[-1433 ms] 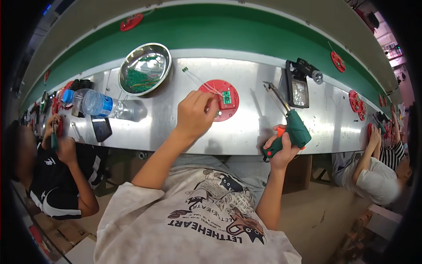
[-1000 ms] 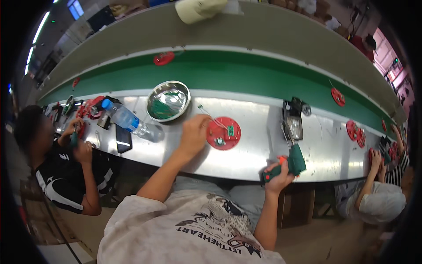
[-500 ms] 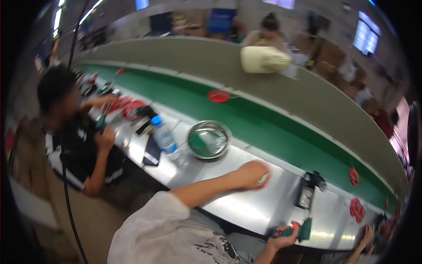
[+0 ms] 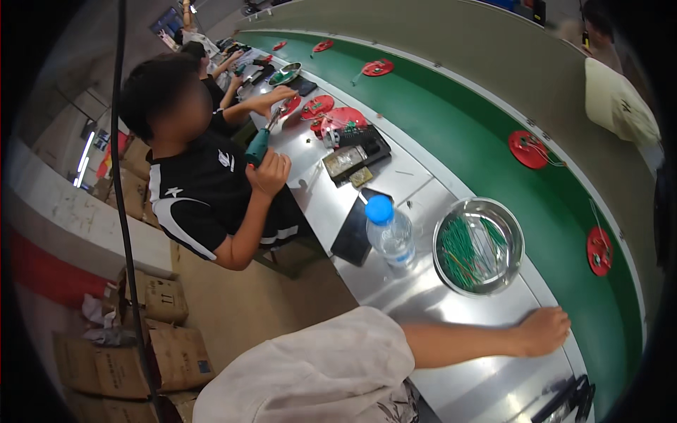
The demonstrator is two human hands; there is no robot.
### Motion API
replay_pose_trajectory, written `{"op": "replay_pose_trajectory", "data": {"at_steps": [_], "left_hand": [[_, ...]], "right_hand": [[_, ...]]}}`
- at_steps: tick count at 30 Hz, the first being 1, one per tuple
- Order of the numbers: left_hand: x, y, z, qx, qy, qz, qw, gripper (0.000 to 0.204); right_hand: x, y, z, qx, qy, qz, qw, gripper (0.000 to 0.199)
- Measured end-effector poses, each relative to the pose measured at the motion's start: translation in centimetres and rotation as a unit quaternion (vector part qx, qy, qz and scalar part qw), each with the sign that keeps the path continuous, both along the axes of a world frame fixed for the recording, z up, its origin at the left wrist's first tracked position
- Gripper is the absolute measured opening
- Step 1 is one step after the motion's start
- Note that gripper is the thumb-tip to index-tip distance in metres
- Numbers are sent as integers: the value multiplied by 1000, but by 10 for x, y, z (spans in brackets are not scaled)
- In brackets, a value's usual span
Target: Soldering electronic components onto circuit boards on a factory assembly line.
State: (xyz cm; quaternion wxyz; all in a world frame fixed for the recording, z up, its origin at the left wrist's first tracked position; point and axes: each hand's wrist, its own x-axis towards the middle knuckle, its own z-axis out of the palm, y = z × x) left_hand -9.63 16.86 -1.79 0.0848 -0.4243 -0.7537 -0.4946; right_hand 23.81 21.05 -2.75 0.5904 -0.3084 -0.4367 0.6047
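**Head turned left along the assembly bench: left hand at the belt-side edge, right hand out of view**

The view has swung leftward since the earlier frames, where both hands worked over a red disc fixture and the right hand held a green-handled electric screwdriver. Now the left hand (image 4: 541,331) lies on the steel bench (image 4: 423,296) close to its far edge, where the bench meets the green conveyor belt (image 4: 493,120). The hand is loosely curled, knuckles up; whether it closes on anything cannot be told, and the red disc it touched earlier is not visible beneath it. The right hand and its screwdriver have left the picture, so their grip cannot be told either. A dark tool (image 4: 568,398) lies at the bench's near right corner.

Nearest the left hand, just to its left along the bench, stands a round steel bowl (image 4: 509,227) holding green wires, then a clear water bottle (image 4: 390,236) with a blue cap beside a flat black phone (image 4: 356,236). Further red discs (image 4: 530,149) ride the belt. A co-worker in a black shirt (image 4: 204,190) sits farther along, holding another green-handled screwdriver (image 4: 258,146). The shift suggests attention has moved off the fixture, with fastening paused.
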Motion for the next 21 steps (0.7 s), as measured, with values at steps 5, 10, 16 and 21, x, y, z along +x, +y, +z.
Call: {"op": "replay_pose_trajectory", "data": {"at_steps": [5,10,16,21], "left_hand": [[-3,1,20,50,-188,7,981,22],[-15,-10,19,74,-212,26,974,24],[-6,-6,25,35,-198,41,979,27],[-4,-7,24,30,-203,36,978,27]], "right_hand": [[6,8,4,-38,-21,-66,997,29],[-67,2,-5,-93,-9,-64,994,27],[-106,-8,-18,-112,40,-66,991,26],[-137,-7,-25,-121,85,-53,988,26]]}}
